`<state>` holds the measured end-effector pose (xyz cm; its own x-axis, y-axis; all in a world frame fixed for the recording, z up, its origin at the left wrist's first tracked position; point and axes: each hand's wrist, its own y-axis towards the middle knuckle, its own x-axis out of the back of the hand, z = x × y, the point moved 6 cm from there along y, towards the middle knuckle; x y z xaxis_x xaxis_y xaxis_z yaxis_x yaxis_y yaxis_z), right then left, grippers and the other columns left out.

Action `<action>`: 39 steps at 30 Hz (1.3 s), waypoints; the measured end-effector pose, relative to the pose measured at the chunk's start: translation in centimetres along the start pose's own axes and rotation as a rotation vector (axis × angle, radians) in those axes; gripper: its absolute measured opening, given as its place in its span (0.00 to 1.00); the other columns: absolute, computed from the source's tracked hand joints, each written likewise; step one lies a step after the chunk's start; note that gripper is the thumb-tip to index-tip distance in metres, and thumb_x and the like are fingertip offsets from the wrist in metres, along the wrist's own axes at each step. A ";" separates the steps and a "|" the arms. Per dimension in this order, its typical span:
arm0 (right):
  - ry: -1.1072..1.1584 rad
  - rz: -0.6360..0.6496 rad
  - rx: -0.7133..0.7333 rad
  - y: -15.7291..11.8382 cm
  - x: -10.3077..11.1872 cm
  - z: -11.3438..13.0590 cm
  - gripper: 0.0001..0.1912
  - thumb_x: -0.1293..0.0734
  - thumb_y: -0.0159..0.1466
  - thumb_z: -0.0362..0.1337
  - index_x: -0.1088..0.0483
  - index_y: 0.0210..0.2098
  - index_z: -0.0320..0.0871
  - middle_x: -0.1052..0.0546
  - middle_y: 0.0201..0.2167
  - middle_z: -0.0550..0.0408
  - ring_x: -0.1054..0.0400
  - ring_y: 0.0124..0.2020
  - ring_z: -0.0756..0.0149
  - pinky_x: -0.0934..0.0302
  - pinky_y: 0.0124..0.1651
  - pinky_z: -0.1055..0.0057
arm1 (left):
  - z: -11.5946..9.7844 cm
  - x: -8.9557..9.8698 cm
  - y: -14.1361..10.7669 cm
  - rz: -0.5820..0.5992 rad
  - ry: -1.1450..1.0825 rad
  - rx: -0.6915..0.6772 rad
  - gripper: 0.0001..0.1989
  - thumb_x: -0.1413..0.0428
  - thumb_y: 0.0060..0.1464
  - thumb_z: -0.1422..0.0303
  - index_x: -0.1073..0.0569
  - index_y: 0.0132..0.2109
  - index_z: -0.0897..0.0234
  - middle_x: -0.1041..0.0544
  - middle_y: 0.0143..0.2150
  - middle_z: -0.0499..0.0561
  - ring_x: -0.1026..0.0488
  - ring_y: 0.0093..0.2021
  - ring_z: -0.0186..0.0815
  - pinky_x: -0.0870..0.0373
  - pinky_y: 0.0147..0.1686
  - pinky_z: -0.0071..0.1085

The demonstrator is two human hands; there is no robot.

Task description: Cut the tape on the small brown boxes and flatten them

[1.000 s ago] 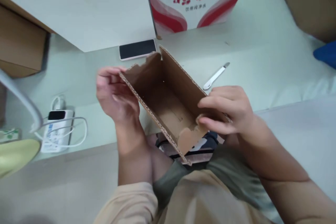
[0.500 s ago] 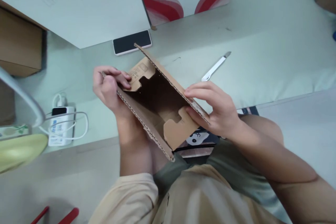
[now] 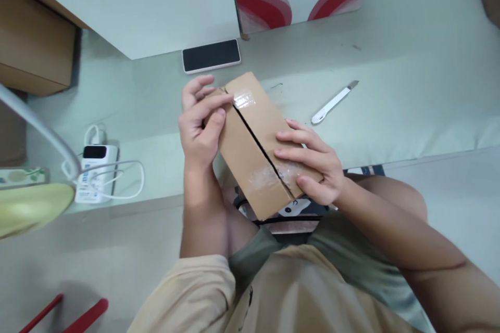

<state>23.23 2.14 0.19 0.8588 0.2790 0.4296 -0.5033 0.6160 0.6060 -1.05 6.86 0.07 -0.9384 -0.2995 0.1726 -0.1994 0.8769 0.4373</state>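
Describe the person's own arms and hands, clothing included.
The left hand and the right hand are bare, with no glove, ring, watch or marking visible. A loose beige sleeve on the left side leaves the left forearm bare. The right forearm is bare too, and no sleeve shows on that side.

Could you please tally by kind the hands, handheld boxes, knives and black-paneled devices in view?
Left hand and right hand, bare: 2
Small brown cardboard box: 1
White-handled metal knife: 1
Black-paneled devices, pale-rimmed rectangular slab and white block: 2
Total: 6
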 end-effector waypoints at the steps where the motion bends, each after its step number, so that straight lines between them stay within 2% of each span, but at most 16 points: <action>1: 0.005 -0.001 0.000 0.0 0.0 0.0 0.25 0.37 0.64 0.44 0.26 0.60 0.50 0.24 0.60 0.48 0.31 0.64 0.45 0.42 0.71 0.39 | 0.0 -0.1 0.0 0.018 0.013 -0.003 0.16 0.36 0.52 0.47 0.18 0.38 0.53 0.27 0.57 0.55 0.28 0.59 0.51 0.31 0.63 0.51; 7: 0.038 0.007 0.004 0.2 0.1 0.1 0.25 0.38 0.66 0.46 0.26 0.59 0.49 0.24 0.59 0.47 0.31 0.64 0.46 0.43 0.72 0.39 | 0.3 -0.1 0.0 0.002 0.016 0.057 0.18 0.34 0.48 0.45 0.18 0.36 0.53 0.26 0.55 0.55 0.29 0.60 0.53 0.33 0.64 0.52; 13: 0.071 -0.016 -0.021 0.0 0.1 -0.3 0.24 0.38 0.66 0.46 0.26 0.59 0.50 0.24 0.59 0.48 0.31 0.65 0.46 0.44 0.72 0.40 | 0.2 0.0 0.3 0.003 0.042 0.013 0.25 0.35 0.46 0.43 0.22 0.44 0.55 0.26 0.53 0.56 0.33 0.63 0.55 0.40 0.68 0.53; 17: 0.069 -0.034 -0.004 -0.1 -0.1 -0.4 0.23 0.38 0.66 0.47 0.25 0.57 0.50 0.23 0.59 0.48 0.31 0.65 0.46 0.43 0.72 0.39 | 0.1 0.0 0.3 0.014 0.034 0.015 0.24 0.34 0.46 0.47 0.24 0.45 0.55 0.26 0.52 0.55 0.32 0.62 0.54 0.40 0.67 0.53; 21: 0.047 -0.001 0.020 0.1 -0.2 -0.1 0.22 0.38 0.65 0.43 0.25 0.57 0.49 0.22 0.57 0.49 0.28 0.60 0.49 0.42 0.72 0.41 | -0.3 -0.2 0.1 0.063 0.045 0.005 0.19 0.34 0.48 0.52 0.22 0.44 0.58 0.27 0.53 0.56 0.33 0.62 0.52 0.40 0.68 0.52; 27: 0.041 0.028 0.028 0.4 -0.1 0.1 0.22 0.37 0.64 0.40 0.25 0.56 0.48 0.22 0.56 0.47 0.26 0.59 0.51 0.42 0.72 0.43 | -0.8 -0.5 -0.1 0.092 0.054 -0.034 0.14 0.37 0.53 0.51 0.20 0.34 0.56 0.29 0.52 0.57 0.30 0.58 0.52 0.34 0.63 0.51; 31: 0.026 0.045 0.019 0.4 -0.1 0.1 0.22 0.38 0.66 0.43 0.25 0.57 0.49 0.22 0.57 0.48 0.27 0.60 0.50 0.42 0.72 0.42 | -0.6 -0.6 -0.1 0.042 0.059 -0.040 0.14 0.39 0.54 0.50 0.18 0.32 0.54 0.29 0.50 0.56 0.30 0.56 0.51 0.35 0.64 0.52; 35: 0.080 0.038 0.003 0.1 -0.2 0.0 0.26 0.41 0.68 0.52 0.27 0.58 0.48 0.25 0.60 0.46 0.32 0.64 0.47 0.44 0.72 0.42 | -0.7 -0.6 -0.2 -0.007 0.028 -0.080 0.13 0.41 0.56 0.53 0.16 0.33 0.52 0.28 0.48 0.56 0.29 0.53 0.49 0.33 0.62 0.50; 39: 0.162 -0.121 -0.136 -0.6 0.6 -1.2 0.28 0.45 0.69 0.58 0.30 0.60 0.54 0.28 0.62 0.49 0.34 0.64 0.48 0.37 0.67 0.44 | -0.6 -0.3 -0.2 -0.037 0.034 -0.121 0.12 0.43 0.57 0.57 0.16 0.34 0.53 0.27 0.47 0.56 0.28 0.52 0.46 0.31 0.59 0.49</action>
<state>24.12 2.80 -0.71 0.9219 0.3045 0.2397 -0.3873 0.7425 0.5465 -0.57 6.54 0.43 -0.9205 -0.3454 0.1828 -0.1966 0.8135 0.5473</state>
